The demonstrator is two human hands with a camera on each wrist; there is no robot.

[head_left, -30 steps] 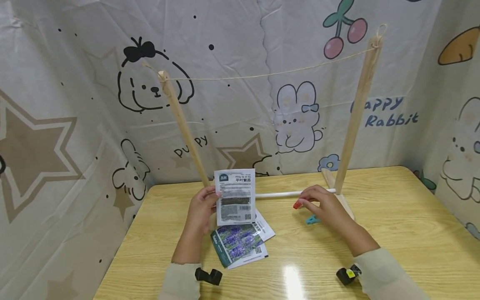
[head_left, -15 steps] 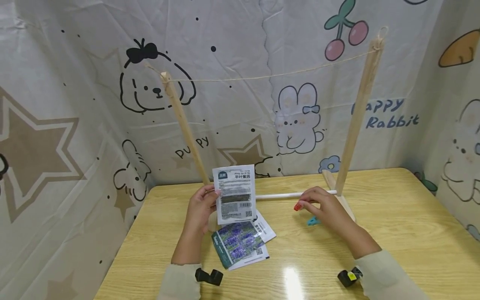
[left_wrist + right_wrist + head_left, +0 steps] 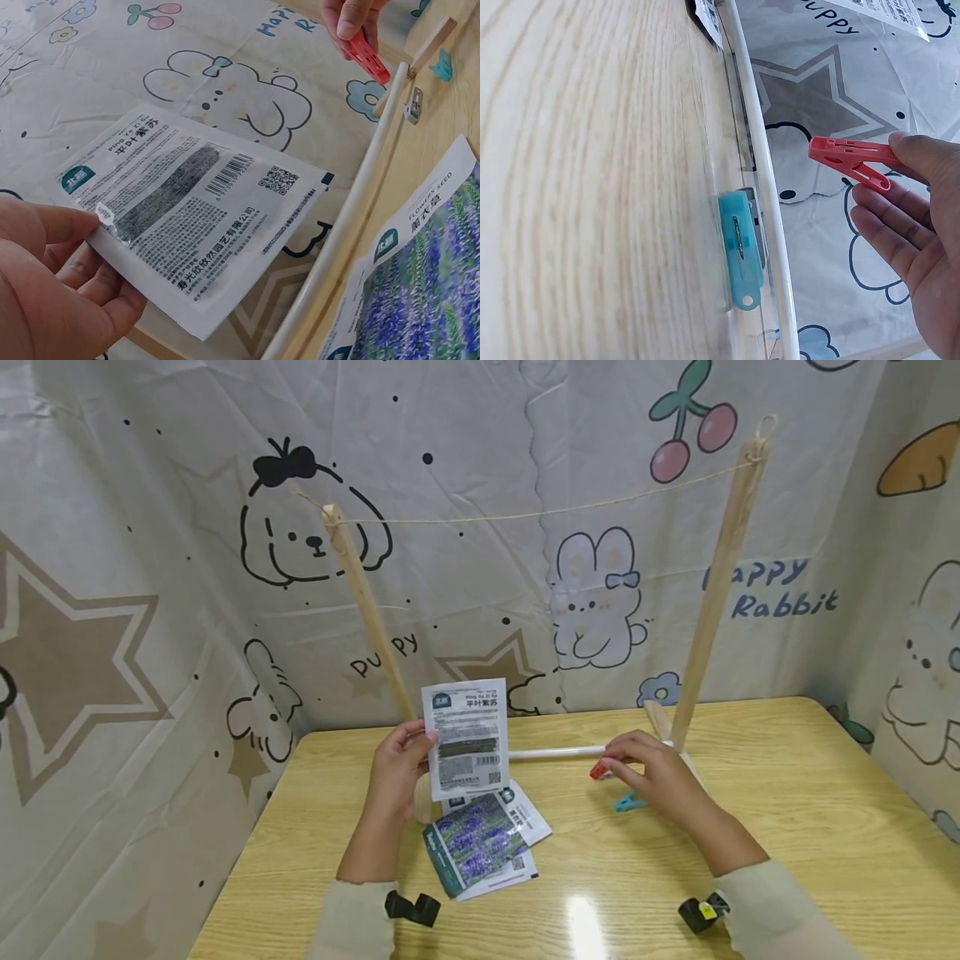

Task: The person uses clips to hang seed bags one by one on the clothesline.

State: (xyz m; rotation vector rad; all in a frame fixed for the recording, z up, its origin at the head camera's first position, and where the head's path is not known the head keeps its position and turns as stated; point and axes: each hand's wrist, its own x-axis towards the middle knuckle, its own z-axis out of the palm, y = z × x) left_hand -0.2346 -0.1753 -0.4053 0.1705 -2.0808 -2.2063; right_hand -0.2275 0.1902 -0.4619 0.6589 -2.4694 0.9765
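Note:
My left hand [image 3: 397, 770] pinches a white seed packet [image 3: 467, 739] by its left edge, with the printed text side facing me. In the left wrist view the thumb lies on the front of the packet and the fingers curl behind it. My right hand [image 3: 651, 770] pinches a red clothespin [image 3: 851, 156] by its handle ends, between thumb and fingers. On the table below that hand lies a teal clothespin [image 3: 739, 251], with a grey clothespin [image 3: 413, 106] partly hidden beside it. More seed packets lie overlapping near the left hand, the top one [image 3: 476, 842] showing purple flowers.
Two wooden posts, left [image 3: 369, 610] and right [image 3: 722, 585], stand at the back of the table [image 3: 810, 827]. A thin string [image 3: 540, 513] runs between their tops, and a white rod [image 3: 558, 752] joins them low down. A printed cloth [image 3: 465, 435] hangs behind.
The left hand has raised the seed packet slightly and tilted it, uncovering more of the packets beneath. The right hand with the red clothespin has hardly moved.

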